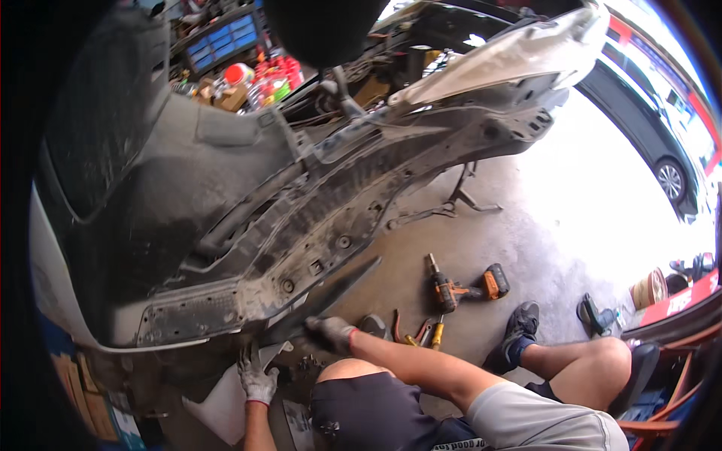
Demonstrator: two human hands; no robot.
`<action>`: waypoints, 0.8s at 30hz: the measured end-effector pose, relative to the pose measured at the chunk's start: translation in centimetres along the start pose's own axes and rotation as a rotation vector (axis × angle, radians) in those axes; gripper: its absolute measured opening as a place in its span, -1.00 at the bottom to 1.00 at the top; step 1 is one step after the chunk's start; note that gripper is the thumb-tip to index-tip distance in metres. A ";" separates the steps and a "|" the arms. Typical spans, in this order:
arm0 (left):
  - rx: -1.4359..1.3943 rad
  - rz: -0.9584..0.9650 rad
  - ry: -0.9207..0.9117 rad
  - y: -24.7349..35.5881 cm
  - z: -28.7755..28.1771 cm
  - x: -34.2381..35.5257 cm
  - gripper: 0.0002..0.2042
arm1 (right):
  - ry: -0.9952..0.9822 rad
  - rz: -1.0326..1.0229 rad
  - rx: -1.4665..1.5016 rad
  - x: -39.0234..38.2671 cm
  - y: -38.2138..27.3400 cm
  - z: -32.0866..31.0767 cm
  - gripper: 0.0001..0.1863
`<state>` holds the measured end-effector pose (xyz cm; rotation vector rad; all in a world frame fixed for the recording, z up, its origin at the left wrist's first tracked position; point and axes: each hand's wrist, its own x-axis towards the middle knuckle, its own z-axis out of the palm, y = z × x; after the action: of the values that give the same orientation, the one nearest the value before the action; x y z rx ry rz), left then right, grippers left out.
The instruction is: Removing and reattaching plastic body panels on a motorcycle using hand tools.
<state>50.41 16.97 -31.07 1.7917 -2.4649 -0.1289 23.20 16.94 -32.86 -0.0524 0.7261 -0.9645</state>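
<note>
My left hand, in a grey-white work glove, has its fingers stretched out against parts under the lower edge of a dirty vehicle body section, beside a pale panel. My right hand, also gloved, is closed on a long dark strip angled up alongside that body edge. Small loose fasteners lie below it. To the right on the floor lie an orange-and-black cordless power tool, red-handled pliers and a yellow-handled screwdriver.
A metal stand is under the body's front. A dark car is at the right. A bucket, a red box and cluttered bottles surround the work area. Cardboard is at the lower left.
</note>
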 end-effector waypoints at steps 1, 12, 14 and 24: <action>-0.011 -0.012 0.002 0.7 0.8 1.0 -0.17 | 0.026 0.004 -0.137 1.3 0.9 -0.1 -0.71; 0.169 -0.368 -0.023 -12.8 10.0 3.7 -0.63 | 0.349 -0.244 -1.350 -5.5 -0.8 -5.5 -0.65; 0.153 -0.374 -0.171 -10.7 10.0 4.6 -0.63 | 0.509 -0.252 -0.949 -6.7 -1.5 -10.0 -0.67; -0.395 -0.075 -0.230 -2.5 -0.8 5.6 -0.71 | 0.501 -0.538 0.259 -11.5 -1.4 -18.4 -0.89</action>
<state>51.09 10.84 -30.46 1.7714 -2.2951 -0.8078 7.30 29.81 -40.29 0.2415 1.0671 -1.6119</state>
